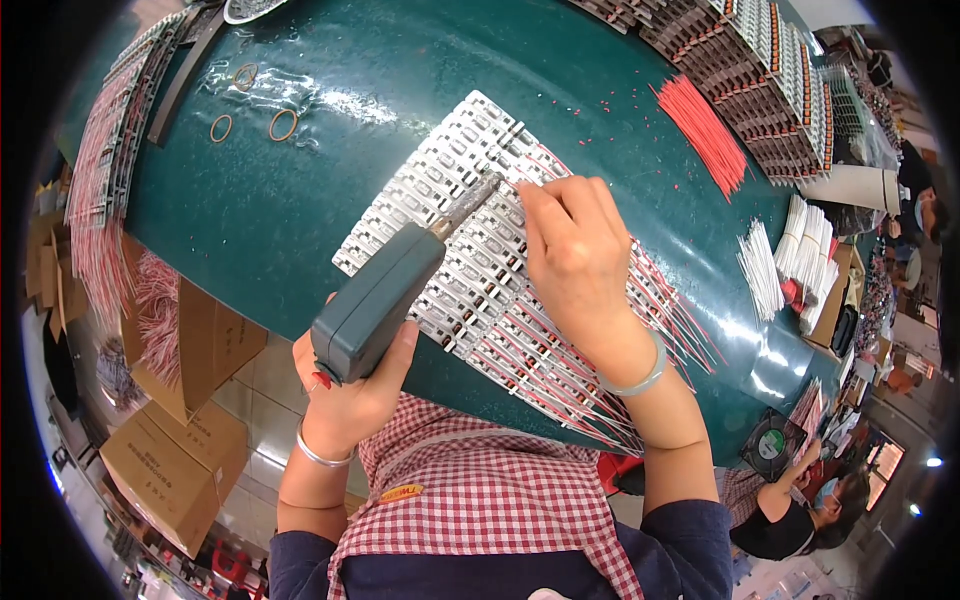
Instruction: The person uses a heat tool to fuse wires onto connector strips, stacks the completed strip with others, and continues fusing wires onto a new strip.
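My left hand is wrapped round a dark grey-green soldering gun. Its metal tip reaches up and to the right, over a panel of small white parts in rows. Beside the tip, the fingers of my right hand are pinched together just above the panel. They seem to hold the end of a thin wire, mostly hidden by the fingers. Red and white wires trail from the panel's right and lower right side, partly under my right wrist.
Loose red wires and white wire bundles lie to the right on the green table. Stacked panels rise at the far right; wired panels stand at the left. Cardboard boxes and a co-worker flank me.
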The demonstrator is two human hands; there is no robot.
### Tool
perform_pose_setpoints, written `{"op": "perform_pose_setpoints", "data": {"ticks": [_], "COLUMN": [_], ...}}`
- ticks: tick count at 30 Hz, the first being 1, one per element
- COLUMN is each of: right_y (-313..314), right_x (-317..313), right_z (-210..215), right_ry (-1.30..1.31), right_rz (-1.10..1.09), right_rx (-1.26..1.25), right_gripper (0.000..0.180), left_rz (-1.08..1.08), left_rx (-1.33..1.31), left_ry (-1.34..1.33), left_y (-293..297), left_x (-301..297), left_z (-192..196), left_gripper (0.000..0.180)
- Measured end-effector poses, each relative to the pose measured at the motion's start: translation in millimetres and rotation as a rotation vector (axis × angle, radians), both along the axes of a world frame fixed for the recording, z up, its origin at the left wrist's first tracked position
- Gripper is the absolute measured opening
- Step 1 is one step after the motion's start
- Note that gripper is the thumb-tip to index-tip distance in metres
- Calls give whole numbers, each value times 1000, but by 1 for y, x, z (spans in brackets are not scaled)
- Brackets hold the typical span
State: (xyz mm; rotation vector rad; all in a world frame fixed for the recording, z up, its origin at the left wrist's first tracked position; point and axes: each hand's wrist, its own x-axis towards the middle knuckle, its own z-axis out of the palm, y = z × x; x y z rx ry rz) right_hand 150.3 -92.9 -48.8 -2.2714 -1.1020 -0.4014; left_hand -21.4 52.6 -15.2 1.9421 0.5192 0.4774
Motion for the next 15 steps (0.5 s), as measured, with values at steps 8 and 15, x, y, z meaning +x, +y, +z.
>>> {"op": "perform_pose_setpoints", "data": {"ticks": [8,15], "right_y": [0,1], "right_x": [0,-1], "right_z": [1,5], "right_ry": [-17,-12], "right_rz": [2,1], "right_rx": [-48,-60], "right_gripper": [18,14], "left_rz": [9,125], "left_rx": [-42,-207], "left_ry": [14,75], "left_y": [-1,-5], "left_x": [-5,-20], "left_z": [-1,2], "left_gripper": [18,23]}}
